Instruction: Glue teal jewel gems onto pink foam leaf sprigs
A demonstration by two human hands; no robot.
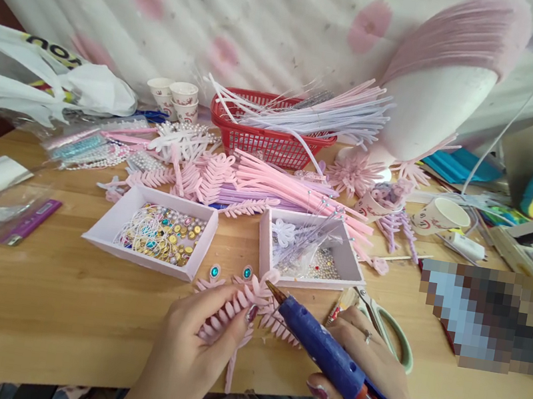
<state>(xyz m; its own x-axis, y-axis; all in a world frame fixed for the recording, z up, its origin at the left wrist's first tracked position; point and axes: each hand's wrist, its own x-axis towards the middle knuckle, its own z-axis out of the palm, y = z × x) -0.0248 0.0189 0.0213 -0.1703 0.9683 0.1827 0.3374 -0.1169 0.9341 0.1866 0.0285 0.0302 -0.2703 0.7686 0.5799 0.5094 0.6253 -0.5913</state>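
Between the thumb and fingers of my left hand (197, 333) is a pink pipe-cleaner leaf (236, 302) with a row of small loops. My right hand (366, 364) is wrapped round a blue hot glue gun (324, 347). Its metal nozzle points left and meets, or nearly meets, the curled tip of the leaf; I cannot tell whether they touch. Behind my left fingers lie more pink leaf pieces (279, 326) on the table, partly hidden. Two teal gems in silver settings, a left gem (215, 272) and a right gem (247, 273), sit just beyond my left hand.
A left box (106, 221) holds beads and gold pieces; a right box (267, 240) holds pins and pearls. Green-handled scissors (398, 342) lie right of my right hand. Behind are pink pipe cleaners (292, 193), a red basket (265, 145) and a white mannequin head (427, 110).
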